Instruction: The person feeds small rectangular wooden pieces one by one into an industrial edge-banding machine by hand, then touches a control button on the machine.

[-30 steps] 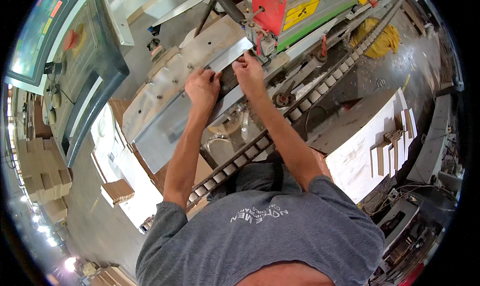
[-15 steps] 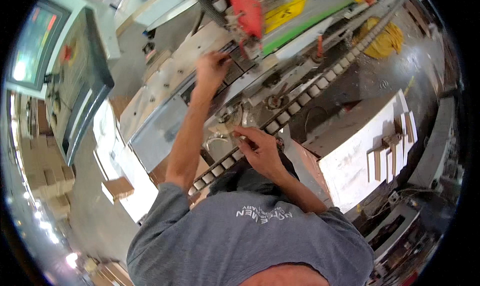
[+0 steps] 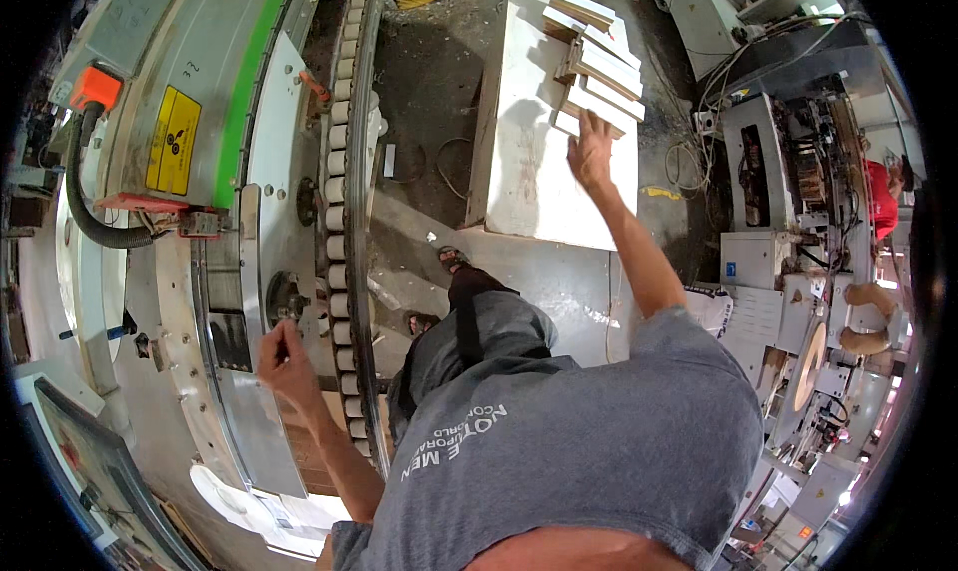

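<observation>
My right hand (image 3: 591, 154) reaches over a large white panel stack (image 3: 544, 187), fingers stretched out and apart. Its fingertips are at the near edge of several short white-faced board pieces (image 3: 599, 70) with brown edges, which lie in an overlapping row on top. Whether they touch the nearest piece I cannot tell. My left hand (image 3: 287, 363) is closed, its fingers curled, with nothing visible in it. It hovers beside the metal side of a long machine (image 3: 261, 272), left of the roller track (image 3: 340, 222).
A green-striped machine cover (image 3: 242, 102) with a yellow label stands at the left. Black corrugated hose (image 3: 85, 207) curves beside it. A monitor (image 3: 75, 451) is at the lower left. Loose cables (image 3: 689, 162) lie right of the panels. A person in red (image 3: 882, 197) is at far right.
My view and body have turned right, toward the panel stack. My right hand has moved from the roller track to the board pieces. My left hand has come away from the machine top.
</observation>
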{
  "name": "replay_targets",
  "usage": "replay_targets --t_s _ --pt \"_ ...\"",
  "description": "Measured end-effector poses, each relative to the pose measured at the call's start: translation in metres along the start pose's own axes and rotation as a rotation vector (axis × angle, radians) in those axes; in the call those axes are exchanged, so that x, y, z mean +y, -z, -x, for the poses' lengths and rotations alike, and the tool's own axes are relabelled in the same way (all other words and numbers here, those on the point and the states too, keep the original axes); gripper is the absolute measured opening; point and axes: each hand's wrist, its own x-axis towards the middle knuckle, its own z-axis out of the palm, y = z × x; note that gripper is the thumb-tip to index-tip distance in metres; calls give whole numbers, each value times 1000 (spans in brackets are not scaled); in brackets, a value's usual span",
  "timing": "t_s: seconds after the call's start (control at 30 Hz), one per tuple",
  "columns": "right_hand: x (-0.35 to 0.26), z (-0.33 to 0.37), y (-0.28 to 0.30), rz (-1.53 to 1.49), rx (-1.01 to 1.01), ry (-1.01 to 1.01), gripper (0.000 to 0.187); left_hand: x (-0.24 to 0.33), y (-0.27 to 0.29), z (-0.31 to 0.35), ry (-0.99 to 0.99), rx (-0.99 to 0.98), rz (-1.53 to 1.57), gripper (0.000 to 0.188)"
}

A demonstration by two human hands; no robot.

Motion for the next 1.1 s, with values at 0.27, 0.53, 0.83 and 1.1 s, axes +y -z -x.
replay_targets --t_s 0.27,0.53,0.83,1.1 --pt "17 -41 -34 87 -119 152 61 30 -33 12 -86 -104 -11 6" --pt "128 -46 -85 26 -309 201 44 38 -51 8 -16 -215 31 8" --pt "-2 -73 32 -385 -350 151 37 45 -27 32 4 -56 17 25" --pt "-320 13 112 -1582 -571 -72 31 73 18 30 -368 -122 -199 50"
